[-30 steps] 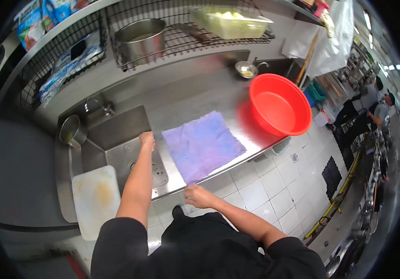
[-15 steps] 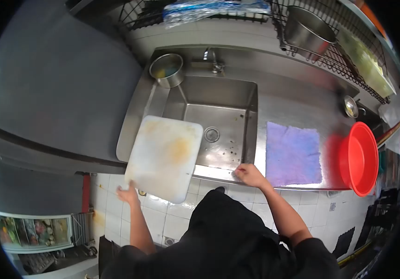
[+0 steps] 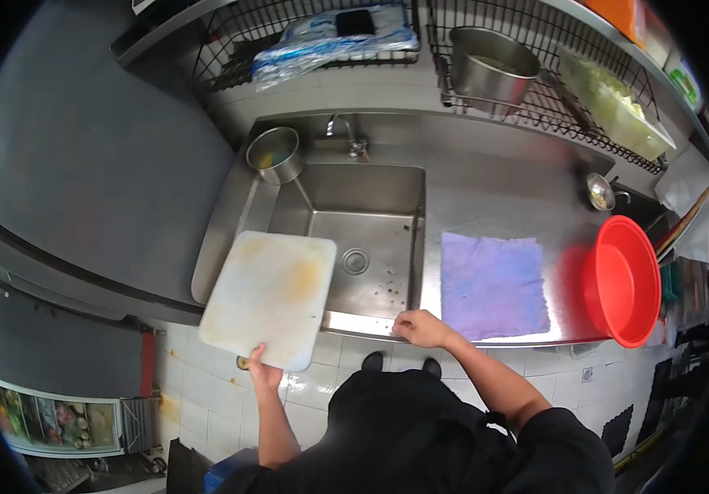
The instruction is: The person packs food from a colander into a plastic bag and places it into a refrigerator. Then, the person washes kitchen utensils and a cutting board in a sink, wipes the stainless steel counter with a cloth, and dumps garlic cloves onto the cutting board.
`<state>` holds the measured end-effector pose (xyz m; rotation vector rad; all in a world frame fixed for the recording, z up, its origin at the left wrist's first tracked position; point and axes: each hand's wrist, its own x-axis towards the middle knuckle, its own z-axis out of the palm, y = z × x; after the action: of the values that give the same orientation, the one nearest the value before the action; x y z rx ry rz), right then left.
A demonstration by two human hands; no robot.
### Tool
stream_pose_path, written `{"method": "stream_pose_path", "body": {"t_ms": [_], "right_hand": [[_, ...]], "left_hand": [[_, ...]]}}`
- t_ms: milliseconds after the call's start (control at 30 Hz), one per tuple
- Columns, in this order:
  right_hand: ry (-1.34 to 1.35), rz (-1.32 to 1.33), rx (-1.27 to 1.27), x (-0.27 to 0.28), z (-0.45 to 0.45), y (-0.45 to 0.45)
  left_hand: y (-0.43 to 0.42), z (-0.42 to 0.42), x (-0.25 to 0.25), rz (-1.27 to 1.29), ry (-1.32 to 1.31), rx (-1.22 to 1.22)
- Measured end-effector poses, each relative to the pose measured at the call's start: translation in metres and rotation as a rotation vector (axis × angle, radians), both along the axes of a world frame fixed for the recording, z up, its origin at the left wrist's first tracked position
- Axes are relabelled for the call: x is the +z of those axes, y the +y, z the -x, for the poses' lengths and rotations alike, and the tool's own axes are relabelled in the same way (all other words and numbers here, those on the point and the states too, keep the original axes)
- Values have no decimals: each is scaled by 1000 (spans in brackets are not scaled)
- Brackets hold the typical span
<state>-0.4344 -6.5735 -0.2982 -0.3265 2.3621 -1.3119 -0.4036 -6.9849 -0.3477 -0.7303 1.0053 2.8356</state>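
A white cutting board [image 3: 270, 296] with yellowish stains lies across the left part of the steel sink [image 3: 330, 321], jutting out past the front edge. My left hand [image 3: 265, 372] grips its near edge, the thumb on top and the other fingers hidden underneath. At the sink's front rim, my right hand [image 3: 422, 329] is closed, fingers curled together; whether anything is inside them I cannot make out. Dark bits are scattered in the basin near the drain [image 3: 355, 261]. To the right of my right hand, a purple cloth [image 3: 494, 286] is spread flat on the counter.
A steel pot [image 3: 275, 156] stands at the back left by the faucet [image 3: 346, 136]. On the right are a red basin [image 3: 623, 281] and a small metal strainer or bowl [image 3: 599, 192]. Overhead, wire racks hold a large pot [image 3: 493, 70] and a plastic tub [image 3: 618, 107].
My left hand has moved right, from beside the board's lower left corner to gripping its near edge. My right hand stays at the sink rim. The whole view has shifted.
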Motion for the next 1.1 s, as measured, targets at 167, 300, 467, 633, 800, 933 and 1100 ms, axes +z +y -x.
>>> {"method": "stream_pose_path", "body": {"t_ms": [167,300,467,633,800,933,1100], "right_hand": [[64,9,-136,-6,-6,66],[67,33,-221,-25,12,93],[64,26,-291,4,86,79],[134,135,-176,54,157,28],[251,799,660,205,153,-99],[81,1193,1220,265,157,-192],[-4,1246,1103,275,202,-215]], "left_hand": [[48,18,40,141,49,165],[72,25,77,155,67,164],[79,58,80,169,104,174],[68,129,59,293,98,-8],[63,224,18,405,-49,-292],[70,283,-43,355,-118,-439],[86,327,-91,334,-153,-600]]}}
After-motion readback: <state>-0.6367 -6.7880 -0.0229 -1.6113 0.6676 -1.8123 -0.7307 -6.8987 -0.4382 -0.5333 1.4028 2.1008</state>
